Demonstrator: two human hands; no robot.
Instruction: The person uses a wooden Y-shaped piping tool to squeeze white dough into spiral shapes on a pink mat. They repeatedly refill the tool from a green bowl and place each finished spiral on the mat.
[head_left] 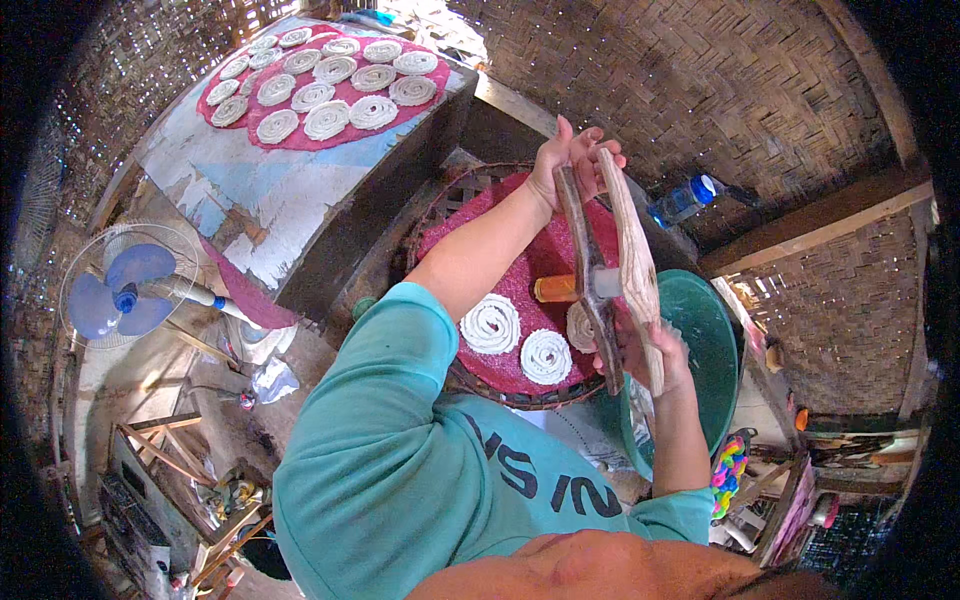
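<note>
A hand press made of two wooden bars is between my hands, above a round red mat (pixel 440 245). My left hand (pixel 577 162) wraps round the far ends of the dark bar (pixel 587 270) and the pale bar (pixel 632 245). At their near ends my right hand (pixel 662 358) closes round both. A whitish plunger (pixel 606 283) joins the bars, and an orange tube (pixel 556 289) sticks out left of the dark one. On the mat lie white dough spirals: one (pixel 490 324) at the left, one (pixel 546 357) nearer me, and a third (pixel 581 327) partly behind the dark bar.
A dark woven tray (pixel 412 240) carries the mat. To its right stands a green basin (pixel 722 345), with a blue-capped bottle (pixel 684 201) beyond. Several more spirals cover a red mat (pixel 352 138) on the worn table (pixel 215 190) at far left. A blue fan (pixel 126 295) stands left.
</note>
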